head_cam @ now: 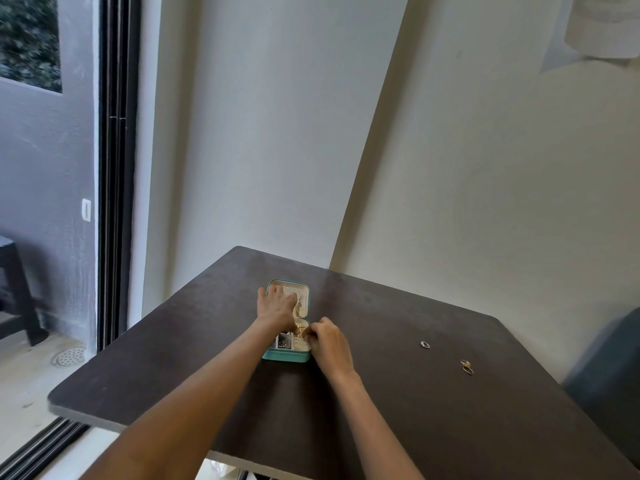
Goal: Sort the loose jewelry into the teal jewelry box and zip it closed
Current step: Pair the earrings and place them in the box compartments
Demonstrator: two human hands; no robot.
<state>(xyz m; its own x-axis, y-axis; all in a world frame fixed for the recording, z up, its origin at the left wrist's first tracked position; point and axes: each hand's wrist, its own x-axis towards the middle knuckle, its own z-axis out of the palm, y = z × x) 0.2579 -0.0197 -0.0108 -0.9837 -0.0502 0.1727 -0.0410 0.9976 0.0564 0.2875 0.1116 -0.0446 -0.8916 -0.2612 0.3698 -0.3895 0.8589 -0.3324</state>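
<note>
Right fingertips (309,336) are pinching something small and gold over the tray of the box (289,356); left hand (277,304) is spreading flat on the open lid, holding nothing. Best to be lowering gently — compartments look tiny. The teal, cream-lined box is sitting centre frame; rings (467,367) are waiting lower right.

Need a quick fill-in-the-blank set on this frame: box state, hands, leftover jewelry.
1. The teal jewelry box lies ____ on the table.
2. The ____ hand rests on its lid.
3. The right hand is at the box's ____ edge.
4. The silver ring lies ____ the box.

Answers: open; left; right; outside
</note>
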